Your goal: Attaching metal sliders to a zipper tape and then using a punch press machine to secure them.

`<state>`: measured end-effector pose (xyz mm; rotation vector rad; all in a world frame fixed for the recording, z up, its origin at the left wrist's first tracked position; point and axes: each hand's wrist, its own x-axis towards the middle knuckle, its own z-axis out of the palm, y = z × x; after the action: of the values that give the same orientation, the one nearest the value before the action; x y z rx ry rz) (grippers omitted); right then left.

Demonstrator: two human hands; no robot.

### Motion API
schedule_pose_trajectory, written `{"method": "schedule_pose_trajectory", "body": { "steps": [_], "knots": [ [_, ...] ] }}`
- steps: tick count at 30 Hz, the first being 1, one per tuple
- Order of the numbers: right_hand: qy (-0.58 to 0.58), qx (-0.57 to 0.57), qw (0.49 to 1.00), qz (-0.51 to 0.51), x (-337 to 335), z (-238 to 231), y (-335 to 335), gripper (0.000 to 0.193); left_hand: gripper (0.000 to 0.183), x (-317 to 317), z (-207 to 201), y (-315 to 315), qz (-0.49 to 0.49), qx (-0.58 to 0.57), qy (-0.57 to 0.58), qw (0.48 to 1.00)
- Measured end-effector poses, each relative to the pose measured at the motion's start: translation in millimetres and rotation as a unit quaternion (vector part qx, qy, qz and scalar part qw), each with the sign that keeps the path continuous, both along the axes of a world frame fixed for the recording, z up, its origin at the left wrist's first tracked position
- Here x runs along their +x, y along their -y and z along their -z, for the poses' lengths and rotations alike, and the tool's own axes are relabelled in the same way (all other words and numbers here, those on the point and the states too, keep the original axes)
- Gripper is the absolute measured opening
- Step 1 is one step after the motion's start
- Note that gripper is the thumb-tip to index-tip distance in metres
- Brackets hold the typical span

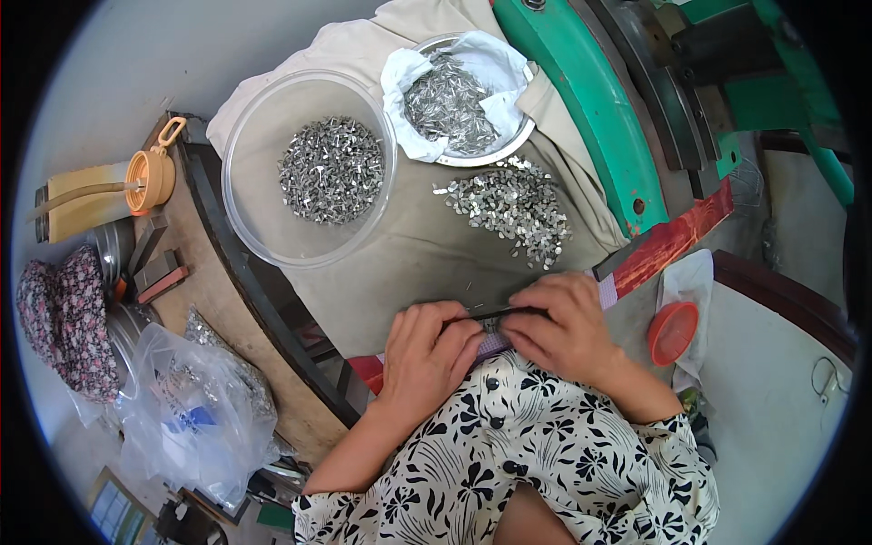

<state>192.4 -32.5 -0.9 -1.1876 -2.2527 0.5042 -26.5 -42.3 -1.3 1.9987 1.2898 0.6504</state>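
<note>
Close to my body, at the near edge of the cloth, my left hand [431, 348] and my right hand [565, 325] face each other with fingers closed. Between them they grip a thin dark strip [521, 311], one hand toward each end; its exact kind is too small to tell. Just beyond my fingertips lie a few tiny slivers. Farther off, a loose pile of small flat metal pieces [518, 209] is spread on the cloth [409, 272]. A clear round plastic tub [245, 227] holds many short metal parts [331, 170].
A metal bowl [518, 141] lined with white plastic holds thin metal pins [450, 104]. A green machine [590, 109] stands at the far right, above a red board [672, 241]. A red round dish [673, 333] sits right. Left are a wooden table [209, 272], plastic bag [195, 418] and orange-lidded bottle [150, 182].
</note>
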Motion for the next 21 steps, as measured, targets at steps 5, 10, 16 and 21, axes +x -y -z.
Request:
{"method": "schedule_pose_trajectory", "body": {
  "steps": [5,10,16,21],
  "knots": [
    [-0.016,0.004,0.999,0.047,5.6,-3.7,-11.9,0.023,0.018,1.3,-2.2,-4.9,0.011,-0.003,-0.012,1.000],
    [0.055,0.022,0.993,0.100,3.7,-4.0,-42.7,0.029,0.018,3.8,-4.8,-24.5,-0.022,0.032,0.024,0.999],
    [0.034,0.003,0.993,0.114,8.8,-6.4,-31.2,0.028,0.017,27.8,-7.4,-62.9,-0.017,0.072,0.000,0.997],
    [0.025,-0.015,0.991,0.128,19.3,-8.3,-21.1,0.025,0.007,39.6,2.6,-79.8,0.003,0.077,-0.062,0.995]
  ]
}}
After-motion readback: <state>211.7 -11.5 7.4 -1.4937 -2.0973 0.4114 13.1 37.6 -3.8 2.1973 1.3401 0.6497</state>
